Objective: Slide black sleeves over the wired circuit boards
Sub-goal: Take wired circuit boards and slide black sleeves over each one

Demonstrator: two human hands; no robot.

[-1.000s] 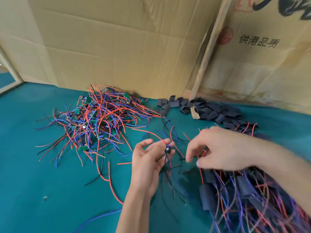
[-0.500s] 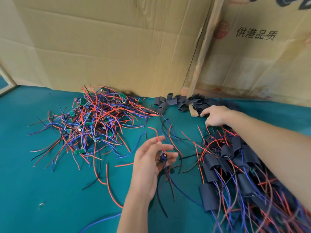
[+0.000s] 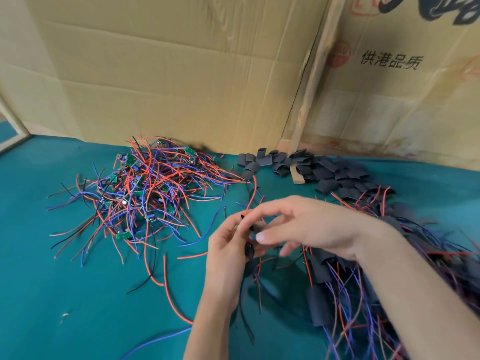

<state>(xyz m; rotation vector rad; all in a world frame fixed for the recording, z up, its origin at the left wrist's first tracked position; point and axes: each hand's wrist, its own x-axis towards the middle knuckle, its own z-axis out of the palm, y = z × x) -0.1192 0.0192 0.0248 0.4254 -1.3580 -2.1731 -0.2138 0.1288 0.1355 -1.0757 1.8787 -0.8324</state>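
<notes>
Over the teal counter (image 3: 65,287), the left hand (image 3: 228,253) pinches a wired circuit board (image 3: 250,249), its wires hanging below. The right hand (image 3: 306,227) pinches a black sleeve (image 3: 255,228) just above it. Loose sleeves (image 3: 324,172) lie near the cardboard wall (image 3: 168,74).

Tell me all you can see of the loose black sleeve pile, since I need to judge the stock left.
The loose black sleeve pile lies at the far edge of the teal table, against the cardboard wall. It holds many short, matte, dark tube pieces, some flattened, some open-ended, heaped at random. A wooden strip juts among them. No hand touches it.
</notes>
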